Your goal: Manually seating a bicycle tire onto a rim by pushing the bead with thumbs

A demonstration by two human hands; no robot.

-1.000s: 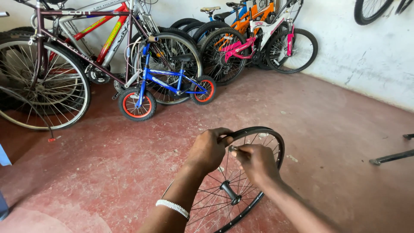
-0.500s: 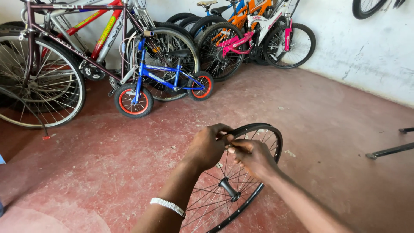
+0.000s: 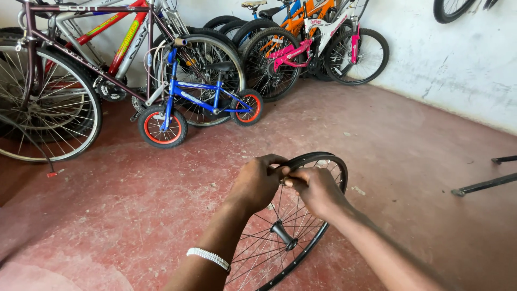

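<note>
A person looks down at their own two bare hands, both working at the near top edge of a black bicycle wheel (image 3: 293,226) that stands tilted on a red concrete floor (image 3: 134,215). The left hand (image 3: 258,180) is clenched over the rim and tyre edge, fingers curled tight around it; a white beaded bracelet (image 3: 209,258) circles that wrist. The right hand (image 3: 318,189) sits just beside it, touching the same stretch of rim, its fingers pinched on the tyre edge — what exactly lies under the fingertips cannot be made out. The wheel's thin spokes run down to a dark hub (image 3: 283,234) near its middle, below the hands. Beyond the hands, well apart from the wheel, a small blue child's bicycle (image 3: 196,102) with red-rimmed wheels stands on the floor. Behind it, larger bicycles lean in a row: a maroon-and-red one (image 3: 64,70) at the left, and pink, white and orange ones (image 3: 318,43) toward a pale wall (image 3: 463,64). At the right edge, dark metal bars (image 3: 484,184) lie on the floor.
</note>
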